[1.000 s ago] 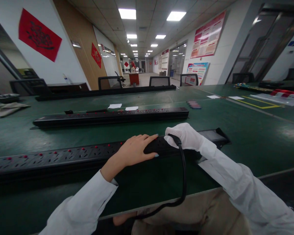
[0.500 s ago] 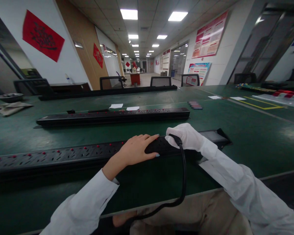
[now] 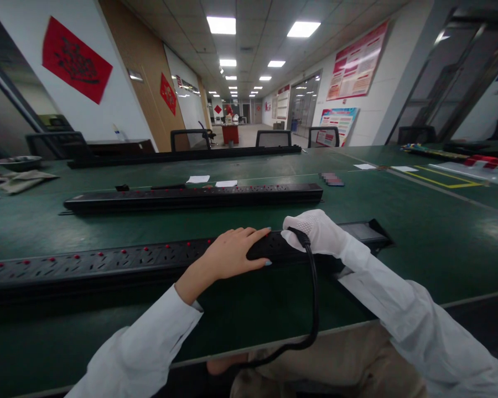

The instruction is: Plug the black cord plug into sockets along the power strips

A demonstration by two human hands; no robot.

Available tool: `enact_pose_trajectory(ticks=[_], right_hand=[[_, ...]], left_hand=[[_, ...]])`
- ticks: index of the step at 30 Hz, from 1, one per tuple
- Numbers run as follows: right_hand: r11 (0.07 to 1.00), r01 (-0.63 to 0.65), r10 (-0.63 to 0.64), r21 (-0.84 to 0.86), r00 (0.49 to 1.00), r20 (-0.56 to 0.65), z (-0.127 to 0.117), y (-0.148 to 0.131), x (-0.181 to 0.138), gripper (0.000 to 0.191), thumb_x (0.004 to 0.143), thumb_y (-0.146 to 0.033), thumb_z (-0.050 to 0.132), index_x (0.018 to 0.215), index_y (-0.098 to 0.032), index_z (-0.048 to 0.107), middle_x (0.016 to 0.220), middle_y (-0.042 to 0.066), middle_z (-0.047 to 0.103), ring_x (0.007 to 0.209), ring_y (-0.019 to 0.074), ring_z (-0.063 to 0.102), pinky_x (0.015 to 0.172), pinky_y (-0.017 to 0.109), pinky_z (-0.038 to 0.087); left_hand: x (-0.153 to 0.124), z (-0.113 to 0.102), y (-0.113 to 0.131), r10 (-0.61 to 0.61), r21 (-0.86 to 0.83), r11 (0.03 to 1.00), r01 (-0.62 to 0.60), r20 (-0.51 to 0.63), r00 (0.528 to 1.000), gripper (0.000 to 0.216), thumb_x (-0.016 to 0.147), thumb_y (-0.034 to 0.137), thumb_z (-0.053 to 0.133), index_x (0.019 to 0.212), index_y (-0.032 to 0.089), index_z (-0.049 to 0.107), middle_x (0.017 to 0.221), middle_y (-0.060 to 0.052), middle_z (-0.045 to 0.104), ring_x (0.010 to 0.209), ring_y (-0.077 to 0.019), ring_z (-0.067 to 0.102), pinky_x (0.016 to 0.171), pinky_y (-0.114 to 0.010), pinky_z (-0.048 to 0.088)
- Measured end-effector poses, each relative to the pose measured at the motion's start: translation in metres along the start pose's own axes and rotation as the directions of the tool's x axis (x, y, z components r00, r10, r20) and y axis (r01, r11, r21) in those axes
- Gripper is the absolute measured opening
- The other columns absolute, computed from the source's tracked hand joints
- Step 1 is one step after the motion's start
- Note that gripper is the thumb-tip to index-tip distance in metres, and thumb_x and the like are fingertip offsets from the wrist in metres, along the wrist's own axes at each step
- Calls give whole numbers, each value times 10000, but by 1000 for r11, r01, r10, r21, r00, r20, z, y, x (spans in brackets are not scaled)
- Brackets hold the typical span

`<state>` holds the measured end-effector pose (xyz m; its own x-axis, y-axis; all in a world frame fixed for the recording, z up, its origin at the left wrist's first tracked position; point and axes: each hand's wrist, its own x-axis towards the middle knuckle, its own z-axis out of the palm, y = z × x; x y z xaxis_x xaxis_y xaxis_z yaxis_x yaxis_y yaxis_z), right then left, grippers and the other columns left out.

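Big green table (image 3: pixel 431 237) stretching out past gloved right hand (image 3: pixel 315 232). Long black power strip (image 3: pixel 147 260) right under bare left hand (image 3: pixel 228 254), running off to its left. Second strip (image 3: pixel 199 198) beyond both hands. Black cable (image 3: pixel 315 301) droops below right hand. Left: kinda flat, thumb spread wide. Right: clamped round plug (image 3: pixel 301 237).

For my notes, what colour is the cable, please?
The cable is black; head view shows best.

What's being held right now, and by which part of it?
The right grip holds the black cable by its plug. The left grip rests spread on the power strip, not visibly clasping it.
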<state>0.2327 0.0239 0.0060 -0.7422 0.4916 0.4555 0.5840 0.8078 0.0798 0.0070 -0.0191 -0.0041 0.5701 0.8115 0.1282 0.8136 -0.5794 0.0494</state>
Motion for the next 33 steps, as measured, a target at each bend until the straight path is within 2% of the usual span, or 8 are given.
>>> enact_pose_trajectory(ticks=[9, 33], right_hand=[[1000, 2, -2, 12, 1000, -16, -1, 0, 1, 227, 813, -319, 391, 715, -182, 545, 539, -19, 526, 513, 80, 453, 546, 204, 280], [1000, -13, 14, -28, 999, 32, -1, 0, 1, 228, 819, -326, 381, 726, -188, 538, 548, -20, 520, 519, 79, 453, 550, 205, 278]], left_hand=[[0, -1, 1, -13, 5, 1000, 13, 18, 1000, 665, 767, 603, 377, 1332, 282, 233, 1185, -50, 503, 1003, -227, 517, 860, -356, 381], [0, 2, 0, 1, 2, 1000, -1, -7, 1000, 666, 768, 608, 366, 1333, 280, 233, 1177, -53, 504, 992, -232, 517, 850, -369, 389]])
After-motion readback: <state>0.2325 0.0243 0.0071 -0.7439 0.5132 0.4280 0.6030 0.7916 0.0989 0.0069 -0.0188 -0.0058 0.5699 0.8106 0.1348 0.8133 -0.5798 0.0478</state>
